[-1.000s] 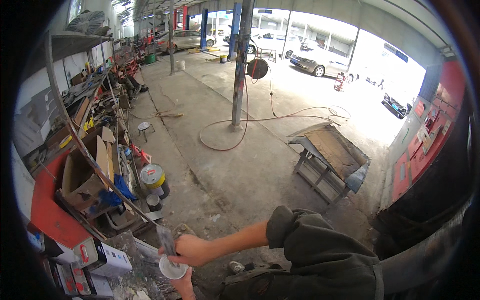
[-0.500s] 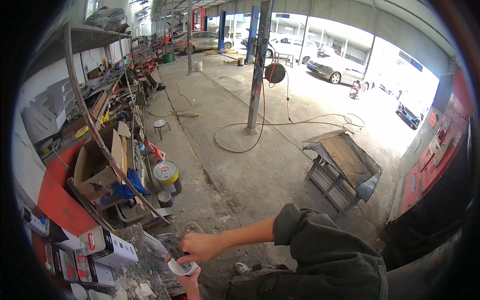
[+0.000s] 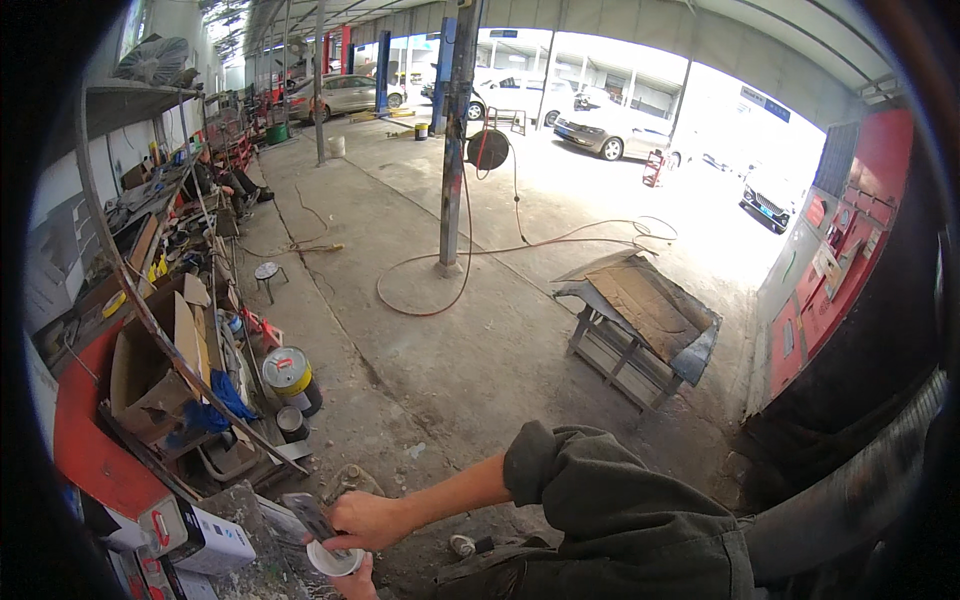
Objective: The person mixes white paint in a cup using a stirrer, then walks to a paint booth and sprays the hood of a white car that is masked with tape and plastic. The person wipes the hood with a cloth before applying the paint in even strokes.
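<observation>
At the bottom of the view my left hand (image 3: pixel 358 582) holds a white cup (image 3: pixel 338 562) from below and beside it, mostly hidden by the frame edge. My right hand (image 3: pixel 368 522) is closed around a flat grey scraper (image 3: pixel 308 514). One end of the scraper sticks out up and to the left of my fist, while its lower end is hidden by the fingers at the cup's mouth. Both hands are beside a stained work surface (image 3: pixel 235 505) on the left, where rectangular metal cans (image 3: pixel 215 540) stand.
A lidded drum (image 3: pixel 290 375) and small tin (image 3: pixel 292 424) stand near the cluttered shelves and cardboard box (image 3: pixel 155 375). A steel post (image 3: pixel 452 200) rises mid-floor with a hose (image 3: pixel 420 312) looped around it. To the right are a cardboard-topped stand (image 3: pixel 640 310) and red cabinet (image 3: pixel 830 270).
The view has turned rightward, so the surroundings sit farther left. Both hands stay at the cup, and the scraper leans more to the left.
</observation>
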### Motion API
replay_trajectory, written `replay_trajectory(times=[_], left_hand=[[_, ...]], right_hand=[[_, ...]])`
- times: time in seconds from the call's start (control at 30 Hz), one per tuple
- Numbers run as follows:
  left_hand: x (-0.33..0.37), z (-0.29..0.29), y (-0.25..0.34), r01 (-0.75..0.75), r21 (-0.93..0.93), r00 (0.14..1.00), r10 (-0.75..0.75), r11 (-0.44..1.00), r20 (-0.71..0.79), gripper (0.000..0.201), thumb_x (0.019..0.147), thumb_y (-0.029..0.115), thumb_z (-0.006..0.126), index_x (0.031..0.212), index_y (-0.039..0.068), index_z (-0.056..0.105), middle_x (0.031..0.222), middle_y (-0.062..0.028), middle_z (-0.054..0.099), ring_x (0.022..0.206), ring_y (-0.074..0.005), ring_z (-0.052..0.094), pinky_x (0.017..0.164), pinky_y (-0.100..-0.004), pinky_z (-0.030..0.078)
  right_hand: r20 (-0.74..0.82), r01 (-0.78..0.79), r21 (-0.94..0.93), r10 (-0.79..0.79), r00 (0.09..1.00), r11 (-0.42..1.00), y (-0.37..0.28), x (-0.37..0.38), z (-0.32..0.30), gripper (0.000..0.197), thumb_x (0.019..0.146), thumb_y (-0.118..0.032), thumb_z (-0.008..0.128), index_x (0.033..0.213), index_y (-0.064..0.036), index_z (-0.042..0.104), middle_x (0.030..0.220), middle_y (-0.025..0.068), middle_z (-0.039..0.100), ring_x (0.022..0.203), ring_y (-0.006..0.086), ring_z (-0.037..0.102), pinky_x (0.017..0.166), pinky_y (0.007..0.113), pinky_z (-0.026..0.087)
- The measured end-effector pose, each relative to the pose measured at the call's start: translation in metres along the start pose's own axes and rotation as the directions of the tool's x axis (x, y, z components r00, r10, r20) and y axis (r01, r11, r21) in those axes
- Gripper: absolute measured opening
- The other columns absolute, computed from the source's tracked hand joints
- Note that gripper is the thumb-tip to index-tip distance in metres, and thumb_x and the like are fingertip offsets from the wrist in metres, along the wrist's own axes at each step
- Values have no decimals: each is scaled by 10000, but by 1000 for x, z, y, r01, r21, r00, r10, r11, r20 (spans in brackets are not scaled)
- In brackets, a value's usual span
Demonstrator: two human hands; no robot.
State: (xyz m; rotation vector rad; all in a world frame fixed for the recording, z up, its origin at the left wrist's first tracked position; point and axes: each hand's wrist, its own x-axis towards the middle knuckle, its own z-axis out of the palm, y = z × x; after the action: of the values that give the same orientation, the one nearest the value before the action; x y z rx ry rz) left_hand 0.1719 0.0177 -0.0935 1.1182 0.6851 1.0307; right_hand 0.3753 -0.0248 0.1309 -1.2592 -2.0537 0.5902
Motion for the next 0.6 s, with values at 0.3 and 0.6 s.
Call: replay_trajectory(times=[0.3,0.6], left_hand=[[1,28,2,-44,115,999,41,992,33,980,699,13,789,1530,30,269,1482,-132,407,1357,-275,431,1117,-434,356],[-4,19,8,56,253,981,-6,966,-194,846,751,15,780,1477,0,344,1450,-144,464,1310,-285,482,1107,-441,374]], right_hand=[[44,-136,-167,146,988,976,8,-17,-6,353,901,-309,639,808,31,650,692,230,614,710,432,617,614,496,483],[-168,-250,-30,242,956,968,-25,-3,-25,284,926,-244,573,1159,-82,594,724,191,616,717,407,626,662,496,490]])
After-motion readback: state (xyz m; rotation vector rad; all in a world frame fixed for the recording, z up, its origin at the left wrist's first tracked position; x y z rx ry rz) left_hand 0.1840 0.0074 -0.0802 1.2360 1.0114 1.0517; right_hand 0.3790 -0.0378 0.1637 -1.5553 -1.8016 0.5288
